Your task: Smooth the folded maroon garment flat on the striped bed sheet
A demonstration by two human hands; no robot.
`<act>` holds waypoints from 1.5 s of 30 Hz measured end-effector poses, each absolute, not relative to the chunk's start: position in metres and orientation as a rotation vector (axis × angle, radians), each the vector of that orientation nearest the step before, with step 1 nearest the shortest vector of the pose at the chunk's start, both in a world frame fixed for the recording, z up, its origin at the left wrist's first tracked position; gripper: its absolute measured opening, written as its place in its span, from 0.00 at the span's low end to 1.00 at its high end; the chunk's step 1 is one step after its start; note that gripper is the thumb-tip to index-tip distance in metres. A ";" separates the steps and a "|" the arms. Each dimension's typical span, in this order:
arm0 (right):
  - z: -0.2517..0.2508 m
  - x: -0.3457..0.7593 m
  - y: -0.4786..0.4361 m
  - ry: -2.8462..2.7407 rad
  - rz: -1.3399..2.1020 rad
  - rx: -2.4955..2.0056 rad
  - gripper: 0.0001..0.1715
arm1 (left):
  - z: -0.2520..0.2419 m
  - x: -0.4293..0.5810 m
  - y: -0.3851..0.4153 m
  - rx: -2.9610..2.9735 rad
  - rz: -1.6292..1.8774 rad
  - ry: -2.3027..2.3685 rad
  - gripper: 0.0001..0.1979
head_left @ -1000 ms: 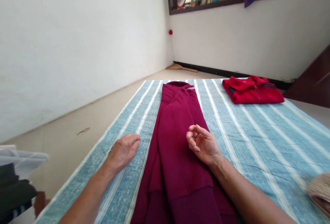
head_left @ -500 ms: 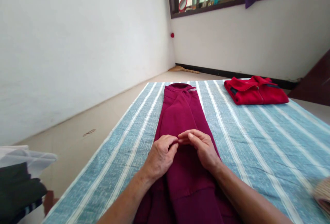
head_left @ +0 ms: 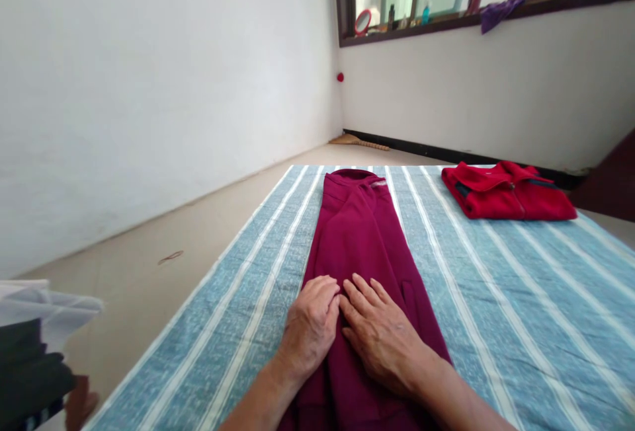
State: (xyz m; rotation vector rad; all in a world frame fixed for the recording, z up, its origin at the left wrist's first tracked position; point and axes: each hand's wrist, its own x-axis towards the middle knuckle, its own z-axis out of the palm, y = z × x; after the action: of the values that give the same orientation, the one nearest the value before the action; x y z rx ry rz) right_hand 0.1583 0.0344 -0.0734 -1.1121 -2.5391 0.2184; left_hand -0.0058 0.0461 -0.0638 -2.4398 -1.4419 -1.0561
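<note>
A long maroon top (head_left: 357,236) lies folded lengthwise in front of me, its collar at the far end and a sleeve running down over its body. My left hand (head_left: 311,322) rests on the near half of the top, fingers close together and slightly bent, the palm hidden. Beside it, my right hand (head_left: 377,332) lies palm down on the same fabric, its fingers stretched out and a little apart. The fingertips of both hands almost meet over the sleeve. The top's near end runs under my forearms and out of view.
The top lies on a blue and white striped bed cover (head_left: 248,272). A folded red jacket (head_left: 516,196) sits at the far right. Dark and white clothes (head_left: 34,352) are at the lower left. A broom (head_left: 360,142) lies on the floor by the far wall.
My right hand has turned from raised on its side to palm down on the fabric. My left hand has lowered and loosened its curl. The view has shifted slightly.
</note>
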 end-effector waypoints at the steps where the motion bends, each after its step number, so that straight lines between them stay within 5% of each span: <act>1: -0.073 0.158 0.034 -2.538 0.219 -1.118 0.26 | -0.064 -0.005 0.046 -2.445 -1.036 -1.439 0.11; 25: -0.065 0.159 0.034 -2.580 0.279 -1.195 0.28 | -0.064 -0.008 0.047 -2.509 -0.824 -1.401 0.14; 33: -0.066 0.161 0.035 -2.586 0.283 -1.194 0.29 | -0.027 0.001 0.020 -2.553 -0.665 -1.492 0.13; 38: -0.069 0.164 0.037 -2.622 0.288 -1.157 0.28 | -0.024 0.005 -0.033 -2.552 -0.356 -1.213 0.29; 45: -0.075 0.162 0.040 -2.595 0.225 -1.150 0.26 | -0.061 0.006 -0.072 -2.484 -0.208 -1.148 0.30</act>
State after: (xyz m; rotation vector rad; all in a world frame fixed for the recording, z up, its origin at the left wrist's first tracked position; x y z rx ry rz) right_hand 0.1620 0.0403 -0.0750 -1.1498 -2.5955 0.2247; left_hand 0.0064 -0.0723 -0.0612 -2.4842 -1.1485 -0.2078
